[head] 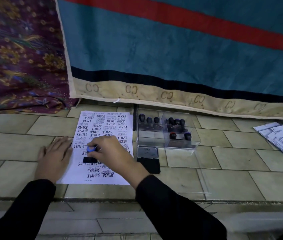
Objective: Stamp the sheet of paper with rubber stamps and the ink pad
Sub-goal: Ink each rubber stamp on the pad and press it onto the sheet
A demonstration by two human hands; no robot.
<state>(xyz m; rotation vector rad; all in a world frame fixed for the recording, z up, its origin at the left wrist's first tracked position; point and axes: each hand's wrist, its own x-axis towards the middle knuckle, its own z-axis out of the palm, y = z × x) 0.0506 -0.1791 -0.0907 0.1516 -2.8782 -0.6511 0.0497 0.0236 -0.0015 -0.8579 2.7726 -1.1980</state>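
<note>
Tiled floor point(224, 161) (paper point(102, 122), ink pad point(148, 159), stamp box point(165, 134)).

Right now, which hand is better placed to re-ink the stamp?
Right. The right hand already grips the stamp, and the open ink pad lies on its side; the left hand pins the sheet.

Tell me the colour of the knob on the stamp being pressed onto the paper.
Blue knob, on a black base; head view.

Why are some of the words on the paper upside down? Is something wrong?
Nothing is spilled or broken. The white sheet of paper just carries black stamp prints facing both ways, some overlapping. The right hand presses a blue-topped rubber stamp down; the left hand steadies the sheet.
</note>
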